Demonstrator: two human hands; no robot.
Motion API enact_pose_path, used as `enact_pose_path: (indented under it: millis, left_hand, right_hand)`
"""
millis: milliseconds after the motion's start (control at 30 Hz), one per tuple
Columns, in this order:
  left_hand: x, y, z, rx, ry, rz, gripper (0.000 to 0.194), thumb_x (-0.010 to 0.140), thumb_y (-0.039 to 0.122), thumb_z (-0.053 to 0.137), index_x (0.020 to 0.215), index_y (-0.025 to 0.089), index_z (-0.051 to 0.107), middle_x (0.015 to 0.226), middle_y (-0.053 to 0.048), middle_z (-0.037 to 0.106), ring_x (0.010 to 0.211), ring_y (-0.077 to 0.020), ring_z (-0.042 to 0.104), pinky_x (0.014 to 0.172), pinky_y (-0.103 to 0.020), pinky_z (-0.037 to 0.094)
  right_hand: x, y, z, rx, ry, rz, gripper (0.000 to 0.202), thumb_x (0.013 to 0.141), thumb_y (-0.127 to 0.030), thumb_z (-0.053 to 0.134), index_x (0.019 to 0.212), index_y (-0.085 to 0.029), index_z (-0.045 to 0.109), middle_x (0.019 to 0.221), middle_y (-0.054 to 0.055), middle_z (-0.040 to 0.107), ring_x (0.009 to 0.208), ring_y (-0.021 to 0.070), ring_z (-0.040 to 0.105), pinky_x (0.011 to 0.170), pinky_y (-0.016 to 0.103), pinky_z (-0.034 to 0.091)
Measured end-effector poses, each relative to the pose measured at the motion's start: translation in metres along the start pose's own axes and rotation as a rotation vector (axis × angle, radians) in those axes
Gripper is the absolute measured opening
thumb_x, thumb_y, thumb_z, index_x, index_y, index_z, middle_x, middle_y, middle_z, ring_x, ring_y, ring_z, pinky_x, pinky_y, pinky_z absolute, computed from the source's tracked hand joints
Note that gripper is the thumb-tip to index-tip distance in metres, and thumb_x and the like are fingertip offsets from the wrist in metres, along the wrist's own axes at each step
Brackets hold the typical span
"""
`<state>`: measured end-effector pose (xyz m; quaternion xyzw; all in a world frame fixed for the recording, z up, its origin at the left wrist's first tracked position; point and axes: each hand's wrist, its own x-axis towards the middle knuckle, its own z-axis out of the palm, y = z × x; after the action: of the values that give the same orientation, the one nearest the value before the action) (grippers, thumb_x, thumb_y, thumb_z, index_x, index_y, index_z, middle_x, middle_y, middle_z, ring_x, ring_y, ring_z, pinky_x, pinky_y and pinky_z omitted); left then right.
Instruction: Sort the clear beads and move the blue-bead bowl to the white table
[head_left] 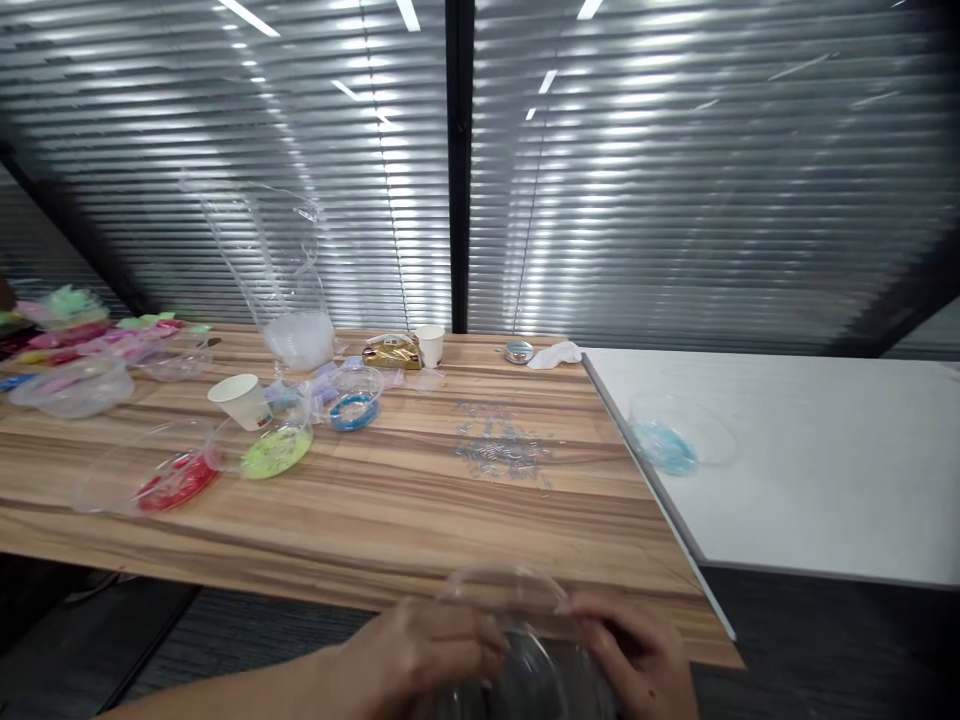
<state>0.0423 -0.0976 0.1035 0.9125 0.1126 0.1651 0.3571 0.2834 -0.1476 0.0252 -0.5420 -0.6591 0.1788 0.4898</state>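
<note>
At the bottom of the view, past the front edge of the wooden table point(390, 520), I hold a clear plastic bowl point(517, 590). My left hand point(427, 650) lies across its left side with fingers curled over it. My right hand point(634, 650) pinches the rim on the right. Inside, the contents are blurred and I cannot make them out. Scattered bluish-grey bits point(502, 445) lie on the wood beyond the bowl. Clear bowls with red point(176, 482), yellow-green point(276, 452) and blue point(354, 411) contents stand to the left.
One paper cup point(238, 400) leans tilted; another point(430, 345) stands upright by a gold packet point(391, 352). A tall clear bag point(292, 290) holds white material. Near the back are a round tin point(518, 351) and a tissue point(555, 355). A light-blue bowl point(667, 447) sits on the white table point(825, 460).
</note>
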Motion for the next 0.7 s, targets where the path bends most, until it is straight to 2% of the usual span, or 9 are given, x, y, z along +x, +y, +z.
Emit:
enact_pose_path:
  millis: [67,167,233,300,333,433,500,600,700]
  left_hand:
    - [-0.001,0.005,-0.011,0.053,0.083,-0.069,0.02,0.098,0.02,0.039,0.101,0.017,0.058,0.097,-0.006,0.067,0.09,-0.0139,0.064,0.079,-0.018,0.047]
    - [-0.004,0.017,-0.024,0.192,0.132,-0.103,0.019,0.097,0.028,0.043,0.102,0.019,0.059,0.087,-0.004,0.068,0.078,-0.0126,0.064,0.073,-0.018,0.048]
    - [-0.005,0.023,-0.031,0.333,0.186,-0.075,0.027,0.097,0.037,0.041,0.107,0.019,0.058,0.089,-0.005,0.069,0.081,-0.0147,0.064,0.078,-0.022,0.048]
    - [-0.006,0.017,-0.037,0.494,0.239,-0.043,0.033,0.094,0.045,0.044,0.107,0.018,0.059,0.09,-0.005,0.069,0.085,-0.0172,0.063,0.089,-0.03,0.046]
    - [-0.005,0.009,-0.039,0.576,0.262,-0.031,0.033,0.093,0.046,0.047,0.105,0.017,0.059,0.087,-0.005,0.068,0.084,-0.0175,0.063,0.091,-0.034,0.045]
    - [-0.007,-0.032,-0.042,0.798,0.311,-0.033,0.019,0.097,0.023,0.043,0.1,0.017,0.061,0.078,-0.003,0.066,0.073,-0.0152,0.06,0.086,-0.036,0.046]
    - [-0.009,-0.066,-0.047,0.893,0.346,-0.034,0.026,0.098,0.017,0.037,0.092,0.016,0.062,0.07,-0.002,0.063,0.066,-0.0142,0.058,0.077,-0.033,0.048]
    - [-0.013,-0.107,-0.057,1.034,0.451,-0.086,0.033,0.099,0.023,0.033,0.086,0.015,0.062,0.072,-0.001,0.063,0.07,-0.0151,0.06,0.074,-0.032,0.049]
    - [-0.016,-0.129,-0.067,1.093,0.458,-0.168,0.034,0.099,0.026,0.034,0.083,0.015,0.062,0.077,-0.003,0.065,0.071,-0.0158,0.061,0.07,-0.031,0.05]
  right_hand:
    - [0.021,-0.01,0.002,0.049,-0.052,-0.027,0.022,0.08,-0.027,0.053,0.073,-0.025,0.073,0.07,0.001,0.072,0.064,0.017,0.068,0.059,0.021,0.054]
    - [0.045,-0.026,0.004,0.126,-0.031,-0.041,0.022,0.08,-0.025,0.052,0.073,-0.023,0.073,0.07,0.002,0.071,0.062,0.015,0.067,0.058,0.021,0.053]
    - [0.061,-0.032,0.008,0.16,-0.007,-0.055,0.021,0.079,-0.024,0.052,0.075,-0.021,0.073,0.064,0.002,0.069,0.052,0.0124,0.062,0.047,0.018,0.048]
    - [0.081,-0.031,0.016,0.202,-0.009,-0.067,0.021,0.079,-0.024,0.052,0.076,-0.018,0.072,0.055,0.0,0.063,0.042,0.0098,0.054,0.039,0.017,0.041]
    - [0.092,-0.029,0.023,0.229,-0.022,-0.064,0.021,0.079,-0.025,0.052,0.077,-0.017,0.072,0.054,0.0,0.062,0.041,0.0093,0.052,0.039,0.018,0.04]
    - [0.124,-0.014,0.05,0.37,-0.082,0.0,0.023,0.079,-0.028,0.052,0.083,-0.014,0.07,0.057,0.001,0.06,0.044,0.0098,0.051,0.041,0.019,0.042]
    - [0.138,-0.002,0.069,0.503,-0.159,0.06,0.033,0.083,-0.033,0.05,0.105,-0.013,0.064,0.061,0.001,0.061,0.05,0.0115,0.055,0.047,0.021,0.046]
    - [0.143,0.012,0.084,0.578,-0.228,0.066,0.05,0.086,-0.036,0.047,0.133,-0.016,0.043,0.081,0.004,0.065,0.058,0.0116,0.059,0.053,0.023,0.049]
    - [0.139,0.018,0.082,0.472,-0.252,0.003,0.049,0.089,-0.034,0.045,0.135,-0.017,0.039,0.085,0.004,0.064,0.062,0.0117,0.06,0.056,0.023,0.049]
